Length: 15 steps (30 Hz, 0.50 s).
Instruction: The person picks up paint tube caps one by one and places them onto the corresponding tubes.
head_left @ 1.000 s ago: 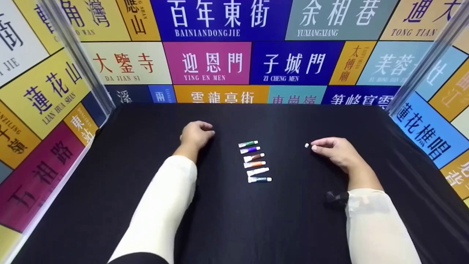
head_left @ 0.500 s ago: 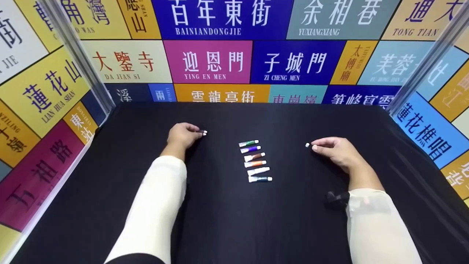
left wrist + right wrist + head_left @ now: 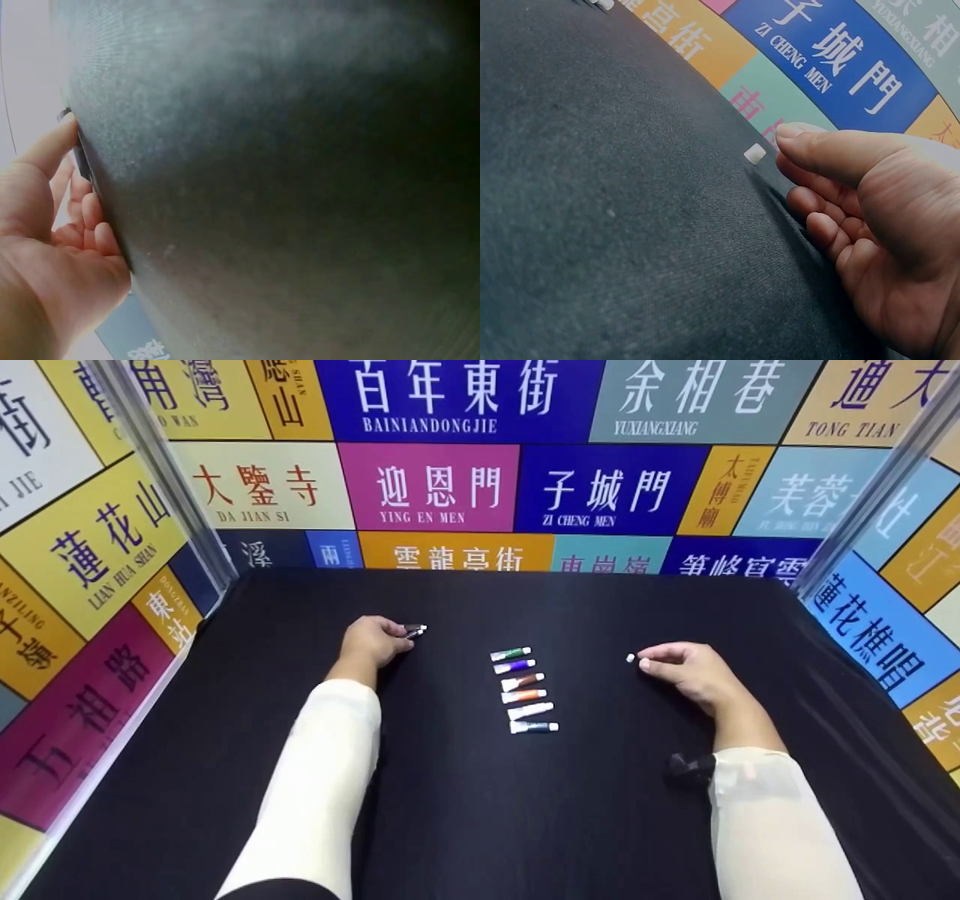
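At the far left of the table, my left hand (image 3: 371, 643) pinches two dark paint tubes (image 3: 415, 631) with white caps, which lie side by side and point right. In the left wrist view, the thumb presses on the end of a dark tube (image 3: 83, 163) and the other fingers are curled beneath. On the right side, my right hand (image 3: 682, 667) pinches a small paint tube between thumb and index finger. Only its white cap (image 3: 755, 154) sticks out past the fingertips; the body is hidden behind the fingers.
Between the hands, several paint tubes (image 3: 527, 697) lie in a column, caps to the right: green, purple, brown, orange, white and dark. A black cloth (image 3: 465, 810) covers the table. Panels with coloured signs (image 3: 427, 487) stand along the back and sides.
My left hand has moved left, away from the column, and slightly back toward me. The two dark tubes under its fingers now show their bodies as well as caps. The right hand stays put.
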{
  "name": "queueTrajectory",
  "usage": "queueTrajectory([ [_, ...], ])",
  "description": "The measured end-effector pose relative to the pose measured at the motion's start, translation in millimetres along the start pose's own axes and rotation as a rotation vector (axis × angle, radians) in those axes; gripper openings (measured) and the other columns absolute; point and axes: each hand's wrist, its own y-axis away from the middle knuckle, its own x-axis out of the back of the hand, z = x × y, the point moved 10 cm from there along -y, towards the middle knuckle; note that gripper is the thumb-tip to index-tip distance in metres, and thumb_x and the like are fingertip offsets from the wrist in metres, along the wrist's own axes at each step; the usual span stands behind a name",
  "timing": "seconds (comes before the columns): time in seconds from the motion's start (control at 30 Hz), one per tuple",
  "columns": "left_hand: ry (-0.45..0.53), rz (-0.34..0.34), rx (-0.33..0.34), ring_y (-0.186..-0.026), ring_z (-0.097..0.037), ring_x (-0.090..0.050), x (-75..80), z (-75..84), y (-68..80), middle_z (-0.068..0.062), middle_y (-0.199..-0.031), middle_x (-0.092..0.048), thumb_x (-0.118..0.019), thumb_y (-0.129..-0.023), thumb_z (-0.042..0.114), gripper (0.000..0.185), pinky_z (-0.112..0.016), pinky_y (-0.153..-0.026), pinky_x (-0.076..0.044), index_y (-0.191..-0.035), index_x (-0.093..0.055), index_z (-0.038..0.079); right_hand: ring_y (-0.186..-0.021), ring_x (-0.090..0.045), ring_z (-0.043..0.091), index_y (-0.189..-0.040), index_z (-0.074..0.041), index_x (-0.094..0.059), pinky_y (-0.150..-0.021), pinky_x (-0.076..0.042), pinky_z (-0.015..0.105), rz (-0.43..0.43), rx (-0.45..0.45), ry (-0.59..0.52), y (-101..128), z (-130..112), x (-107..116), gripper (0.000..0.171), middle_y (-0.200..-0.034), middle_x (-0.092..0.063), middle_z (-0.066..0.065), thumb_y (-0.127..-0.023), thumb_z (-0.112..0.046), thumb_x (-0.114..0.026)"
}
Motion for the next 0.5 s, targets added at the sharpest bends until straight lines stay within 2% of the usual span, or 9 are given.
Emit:
queueTrajectory([
  [0.27,0.018,0.016,-0.020,-0.115,-0.029,-0.067,2.5,1.0,1.5,-0.010,-0.121,-0.079,-0.084,-0.091,0.025,0.026,-0.041,-0.111,-0.050,-0.113,-0.082,0.011,-0.096,-0.063,0.001,-0.129,-0.013,-0.078,-0.082,-0.050,0.012,0.030,0.026,0.029,-2,-8,1,0.047,-0.115,-0.080,-0.007,-0.095,-0.045,-0.081],
  [0.37,0.058,0.025,-0.018,-0.109,-0.026,-0.067,3.5,0.6,0.4,-0.008,-0.117,-0.080,-0.084,-0.091,0.027,0.026,-0.040,-0.107,-0.052,-0.113,-0.082,0.012,-0.098,-0.063,0.003,-0.127,-0.014,-0.079,-0.082,-0.051,0.012,0.045,0.042,0.041,0,-14,1,0.047,-0.116,-0.080,-0.004,-0.095,-0.048,-0.080],
  [0.5,0.135,0.056,-0.039,-0.104,-0.024,-0.068,6.4,3.3,2.1,-0.008,-0.113,-0.080,-0.085,-0.091,0.029,0.027,-0.038,-0.101,-0.053,-0.112,-0.081,0.012,-0.098,-0.063,0.004,-0.126,-0.013,-0.080,-0.081,-0.052,0.014,0.077,0.060,0.038,3,-25,4,0.047,-0.113,-0.079,-0.008,-0.095,-0.049,-0.080],
])
